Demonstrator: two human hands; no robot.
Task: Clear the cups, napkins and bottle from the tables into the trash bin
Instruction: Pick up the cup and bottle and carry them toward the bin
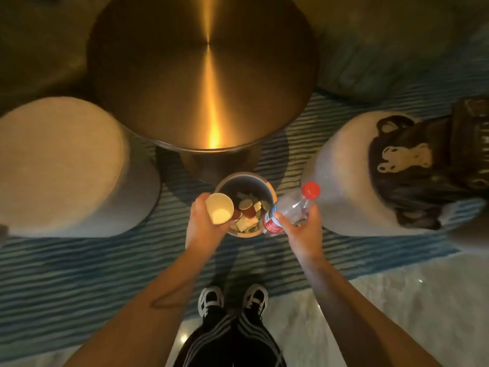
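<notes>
Presently, left hand [202,223] gripped a paper cup [219,208], right hand [304,229] clasped the bottle [289,207], both over the trash bin [267,185].

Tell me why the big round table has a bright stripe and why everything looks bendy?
Head view: the stripe on the round metal table is lamp glare on brushed metal; the wide-angle lens bends the stools at the edges; the room is dim, and the paper cup, plastic bottle and trash bin look slightly blurred.

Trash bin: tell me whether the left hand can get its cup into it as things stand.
Probably yes. The left hand holds the paper cup right over the trash bin, whose mouth is open and only partly filled.
</notes>
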